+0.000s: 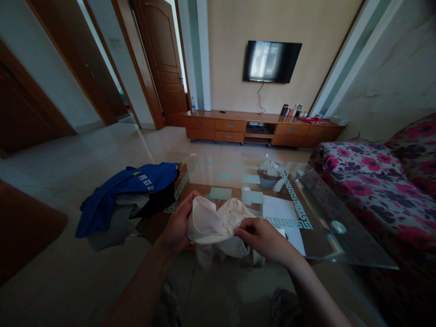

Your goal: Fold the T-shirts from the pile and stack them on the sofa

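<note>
A crumpled white cloth (211,225) is held up between my hands at the near edge of the glass coffee table (361,252). Its lower part hangs below in loose folds. My left hand (177,225) grips the cloth's left side, with the fingers partly behind it. On the right, my right hand (257,234) pinches the fabric between thumb and fingers. Blue, black and grey clothes (126,195) lie in a heap at the table's left end, left of my left hand.
White papers (281,209) and a basket (269,179) are on or beneath the glass. A flowered sofa (364,181) stands at the right. Beyond are a low wooden cabinet (230,125) and a wall television (272,62).
</note>
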Demonstrator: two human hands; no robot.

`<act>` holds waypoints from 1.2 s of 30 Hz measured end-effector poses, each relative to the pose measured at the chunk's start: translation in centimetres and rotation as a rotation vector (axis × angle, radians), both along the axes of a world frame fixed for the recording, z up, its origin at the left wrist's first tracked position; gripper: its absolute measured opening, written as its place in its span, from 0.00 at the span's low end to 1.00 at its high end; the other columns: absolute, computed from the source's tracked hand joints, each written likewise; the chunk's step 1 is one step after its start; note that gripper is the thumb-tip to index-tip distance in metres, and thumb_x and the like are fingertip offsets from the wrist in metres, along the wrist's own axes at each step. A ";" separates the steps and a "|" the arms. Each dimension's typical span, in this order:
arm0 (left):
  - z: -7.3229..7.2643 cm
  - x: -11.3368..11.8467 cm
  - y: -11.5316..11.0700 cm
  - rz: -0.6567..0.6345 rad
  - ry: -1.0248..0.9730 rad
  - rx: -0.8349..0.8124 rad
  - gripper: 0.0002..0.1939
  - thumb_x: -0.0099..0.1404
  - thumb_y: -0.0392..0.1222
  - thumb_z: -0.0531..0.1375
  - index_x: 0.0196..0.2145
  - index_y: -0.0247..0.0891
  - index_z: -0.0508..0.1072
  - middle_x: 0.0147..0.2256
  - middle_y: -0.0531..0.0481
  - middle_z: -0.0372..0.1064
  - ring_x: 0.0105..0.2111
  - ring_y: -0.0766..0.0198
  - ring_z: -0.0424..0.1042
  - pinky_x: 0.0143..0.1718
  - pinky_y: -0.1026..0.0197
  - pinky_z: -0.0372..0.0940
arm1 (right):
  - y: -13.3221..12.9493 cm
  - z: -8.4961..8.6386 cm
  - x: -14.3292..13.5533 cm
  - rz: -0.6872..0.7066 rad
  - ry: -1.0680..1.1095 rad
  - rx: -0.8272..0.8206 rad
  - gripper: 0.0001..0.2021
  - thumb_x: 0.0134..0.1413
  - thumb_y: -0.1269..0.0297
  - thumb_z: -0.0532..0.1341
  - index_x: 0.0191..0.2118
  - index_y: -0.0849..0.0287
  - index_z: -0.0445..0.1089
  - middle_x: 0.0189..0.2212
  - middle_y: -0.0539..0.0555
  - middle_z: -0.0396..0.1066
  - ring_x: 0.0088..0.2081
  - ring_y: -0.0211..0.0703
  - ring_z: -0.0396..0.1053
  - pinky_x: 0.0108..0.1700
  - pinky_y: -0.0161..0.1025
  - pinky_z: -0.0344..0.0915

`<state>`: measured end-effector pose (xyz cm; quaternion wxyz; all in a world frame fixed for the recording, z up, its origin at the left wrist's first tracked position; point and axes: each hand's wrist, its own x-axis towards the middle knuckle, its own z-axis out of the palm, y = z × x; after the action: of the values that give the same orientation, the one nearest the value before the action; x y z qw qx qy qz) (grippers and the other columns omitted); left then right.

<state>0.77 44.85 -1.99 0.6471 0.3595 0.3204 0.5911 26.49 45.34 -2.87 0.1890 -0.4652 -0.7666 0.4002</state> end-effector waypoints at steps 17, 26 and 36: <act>7.6 -1.2 -5.7 0.133 0.578 0.305 0.09 0.73 0.50 0.57 0.38 0.43 0.65 0.28 0.56 0.63 0.23 0.68 0.59 0.22 0.68 0.54 | -3.2 3.4 -2.6 0.468 0.088 -0.021 0.26 0.45 0.52 0.74 0.50 0.56 0.75 0.41 0.50 0.76 0.41 0.44 0.71 0.44 0.37 0.66; 14.8 -1.3 -10.2 0.531 0.906 0.656 0.09 0.73 0.49 0.56 0.36 0.43 0.65 0.26 0.55 0.55 0.23 0.65 0.54 0.23 0.62 0.49 | -6.4 6.3 0.0 0.290 0.196 0.154 0.15 0.58 0.49 0.67 0.37 0.58 0.75 0.35 0.49 0.73 0.38 0.40 0.67 0.42 0.36 0.62; 21.9 -2.9 -13.5 0.812 1.334 0.914 0.05 0.74 0.44 0.53 0.42 0.42 0.63 0.30 0.55 0.58 0.26 0.64 0.59 0.31 0.59 0.51 | -9.1 11.5 3.3 0.010 0.653 0.006 0.20 0.62 0.43 0.62 0.36 0.58 0.67 0.27 0.46 0.65 0.27 0.34 0.60 0.30 0.31 0.58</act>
<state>-2.11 31.37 19.88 -0.1371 0.7087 0.4652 0.5123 29.74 36.22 8.66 0.4243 -0.3079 -0.6691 0.5268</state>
